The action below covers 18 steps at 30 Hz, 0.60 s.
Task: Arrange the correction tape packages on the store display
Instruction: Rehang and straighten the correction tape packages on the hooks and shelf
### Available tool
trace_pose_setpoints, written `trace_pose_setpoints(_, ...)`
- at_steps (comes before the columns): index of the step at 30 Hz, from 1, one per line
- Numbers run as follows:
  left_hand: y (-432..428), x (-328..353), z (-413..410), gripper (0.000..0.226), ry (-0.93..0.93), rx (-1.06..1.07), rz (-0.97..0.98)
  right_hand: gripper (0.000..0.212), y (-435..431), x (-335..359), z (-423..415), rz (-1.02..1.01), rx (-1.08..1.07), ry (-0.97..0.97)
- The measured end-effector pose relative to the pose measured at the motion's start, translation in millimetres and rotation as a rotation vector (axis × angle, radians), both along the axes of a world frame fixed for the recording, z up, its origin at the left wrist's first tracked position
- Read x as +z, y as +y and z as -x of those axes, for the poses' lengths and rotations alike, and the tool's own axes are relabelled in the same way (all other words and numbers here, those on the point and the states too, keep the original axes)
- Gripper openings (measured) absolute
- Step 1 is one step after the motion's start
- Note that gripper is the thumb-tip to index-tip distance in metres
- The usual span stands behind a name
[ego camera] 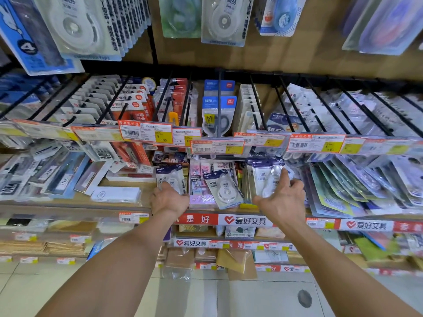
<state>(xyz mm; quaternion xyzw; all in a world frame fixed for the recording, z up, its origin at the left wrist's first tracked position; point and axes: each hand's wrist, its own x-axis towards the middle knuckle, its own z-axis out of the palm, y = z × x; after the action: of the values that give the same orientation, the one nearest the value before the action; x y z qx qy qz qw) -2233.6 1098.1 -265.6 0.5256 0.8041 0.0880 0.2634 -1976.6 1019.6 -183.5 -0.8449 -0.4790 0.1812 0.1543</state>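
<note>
Left hand (169, 202) gripped a correction tape package (169, 177) by its foot; right hand (286, 200), three o'clock of it, clasped a second package (263, 177), probably squaring both upright.

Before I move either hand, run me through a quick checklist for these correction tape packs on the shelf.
1. Left hand holds the left pack: ok, gripped at its lower end.
2. Right hand holds the right pack: ok, thumb on one side, fingers on the other.
3. Middle pack sits straight: not ok, it lies tilted on the pink packs.
4. Held packs face front: ok, print shows on both.
5. Right hand holds one pack only: cannot tell, the view behind it is hidden.
</note>
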Motion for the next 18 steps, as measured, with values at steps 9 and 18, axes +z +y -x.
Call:
trace_pose_setpoints(9, 25, 1, -7, 0.087, 0.074, 0.075, 0.063, 0.116, -20, -5, 2, -0.07, 0.032, 0.028)
trace_pose_setpoints(18, 21, 11, -17, 0.086, 0.172, 0.037, 0.098, 0.116, -27, -4, 5, -0.106, 0.053, 0.049)
